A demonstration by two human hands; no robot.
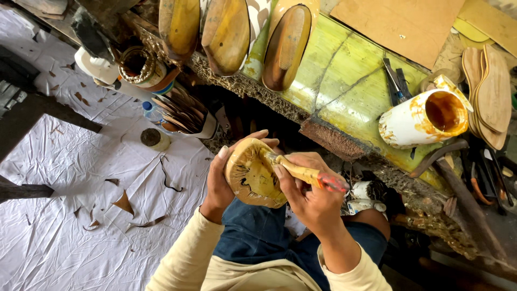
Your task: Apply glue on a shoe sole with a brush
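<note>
My left hand (222,180) grips a shoe last (249,173) with a glue-smeared sole facing up, held over my lap. My right hand (309,196) holds a glue-coated brush (301,172) with a red handle end, and its bristle tip rests on the sole. A white pot of amber glue (425,118) lies tilted on the yellow-green workbench (344,81) to the right, its mouth open toward me.
Several soles and lasts (226,32) lean on the bench's far edge. Flat soles (491,97) are stacked at right beside tools (396,81). A tin (141,67), a bottle and leather scraps lie on the white sheet (70,215) at left.
</note>
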